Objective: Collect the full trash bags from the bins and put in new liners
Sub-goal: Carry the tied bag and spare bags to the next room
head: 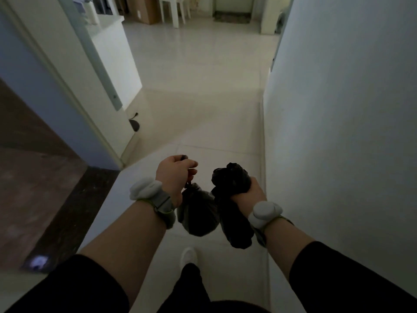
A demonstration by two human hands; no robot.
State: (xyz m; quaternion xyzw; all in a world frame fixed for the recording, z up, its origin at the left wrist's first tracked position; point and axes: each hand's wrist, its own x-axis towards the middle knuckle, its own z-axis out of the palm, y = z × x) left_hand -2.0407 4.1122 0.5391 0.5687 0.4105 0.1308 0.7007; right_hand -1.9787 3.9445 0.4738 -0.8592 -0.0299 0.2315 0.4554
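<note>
My left hand (173, 175) is closed around the knotted neck of a tied trash bag (198, 215), which hangs directly below the fist, round and full, clear of the floor (203, 86). My right hand (248, 193) is closed around a bundle of black liners (232, 199); the crumpled top of the bundle stands up above the fist and the rest hangs down below it, just beside the tied trash bag and possibly touching it, though I cannot tell for certain. Both hands are held in front of me at about the same height, near each other, with the two loads between them. Each wrist carries a white sensor on a grey-green strap: the left wrist unit (146, 188) sits behind the left hand, the right wrist unit (265, 213) behind the right hand. Both forearms are bare, with black sleeves pushed up near the elbows. Below the hands, one white shoe (189, 256) and a black trouser leg show on the pale tiled floor. To the right of the right hand runs a plain white wall (349, 132). To the left of the left hand is a door frame (74, 105) with a darker floor (40, 177) beyond it. Ahead of the hands the corridor opens into a brighter room with white chair legs (173, 12) and a cardboard box (149, 10) far off.
</note>
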